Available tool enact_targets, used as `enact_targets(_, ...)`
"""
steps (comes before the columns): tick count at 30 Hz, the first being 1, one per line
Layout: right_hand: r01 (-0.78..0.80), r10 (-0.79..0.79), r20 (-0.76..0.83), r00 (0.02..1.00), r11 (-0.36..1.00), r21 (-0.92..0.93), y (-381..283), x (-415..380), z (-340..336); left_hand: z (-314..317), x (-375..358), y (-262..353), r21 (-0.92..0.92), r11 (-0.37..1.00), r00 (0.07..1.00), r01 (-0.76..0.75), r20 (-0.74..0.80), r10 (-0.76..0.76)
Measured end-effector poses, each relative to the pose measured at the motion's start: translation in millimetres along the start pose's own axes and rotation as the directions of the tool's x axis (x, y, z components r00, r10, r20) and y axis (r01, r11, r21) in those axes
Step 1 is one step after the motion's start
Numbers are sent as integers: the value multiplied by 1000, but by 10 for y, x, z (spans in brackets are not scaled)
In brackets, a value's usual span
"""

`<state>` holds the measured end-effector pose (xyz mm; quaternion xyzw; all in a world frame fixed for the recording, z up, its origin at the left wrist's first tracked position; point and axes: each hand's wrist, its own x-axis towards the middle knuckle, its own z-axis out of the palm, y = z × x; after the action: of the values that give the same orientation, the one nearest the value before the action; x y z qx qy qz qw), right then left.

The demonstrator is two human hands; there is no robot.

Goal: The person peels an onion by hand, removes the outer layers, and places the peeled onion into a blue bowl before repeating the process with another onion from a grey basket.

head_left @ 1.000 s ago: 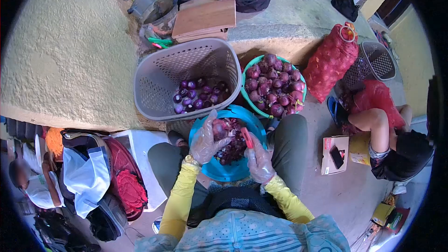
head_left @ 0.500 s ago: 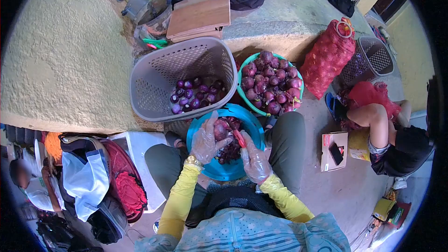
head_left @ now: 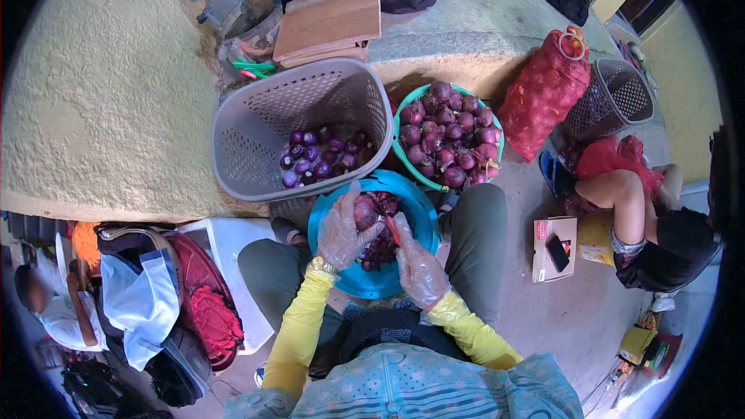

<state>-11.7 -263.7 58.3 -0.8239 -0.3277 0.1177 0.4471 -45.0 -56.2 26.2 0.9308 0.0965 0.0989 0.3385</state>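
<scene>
In a clear plastic glove, my left hand [head_left: 340,231] is closed round a red onion [head_left: 365,216] above a blue basin [head_left: 371,289]. My right hand [head_left: 419,264], gloved too, grips a small red-handled tool [head_left: 397,230] close to the onion; its blade cannot be made out. Dark red onion skins [head_left: 380,252] lie inside the basin. Just beyond it stands a grey perforated basket [head_left: 256,140] with peeled purple onions [head_left: 312,154] at the bottom. A green basin [head_left: 397,147] beside that basket is heaped with unpeeled onions [head_left: 446,136].
A full red mesh sack [head_left: 545,93] leans near another grey basket [head_left: 621,97]. At the right sits another person [head_left: 621,198], near a cardboard box [head_left: 555,248] with a phone on it. Bags [head_left: 206,295] lie at the left, where another person [head_left: 70,314] shows. Boards [head_left: 330,27] rest behind.
The view has shifted slightly. My right hand and the red-handled tool have moved a little to the left and up; my left hand still holds the onion.
</scene>
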Motion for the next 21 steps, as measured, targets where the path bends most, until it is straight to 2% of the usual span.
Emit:
enact_targets(2,-170,171,159,972,985,-23,-94,7,-77,31,-2,-42,3,1000,999,-29,-28,29)
enact_targets(3,-173,174,160,972,985,-24,-78,0,-62,45,-2,-52,6,998,997,-59,-58,60)
enact_targets(5,-74,79,88,993,996,-58,-45,19,-20,38,5,-29,7,998,997,-59,-43,59)
enact_targets(8,-138,153,121,981,983,-124,-82,111,-9,87,-7,-18,0,997,996,-81,-39,81)
enact_targets(11,-175,183,104,978,981,-85,-115,157,-7,127,-2,-40,-23,995,994,-95,-52,93)
enact_targets(15,-100,104,68,992,993,-58,-83,108,-20,112,6,-39,-41,998,997,-56,-61,54)
enact_targets(19,-177,193,134,972,977,-119,-44,177,48,110,37,-26,13,997,995,-80,-55,80)
enact_targets(21,-224,244,169,955,966,-129,-51,116,46,52,51,-26,-68,997,994,-32,-110,25)
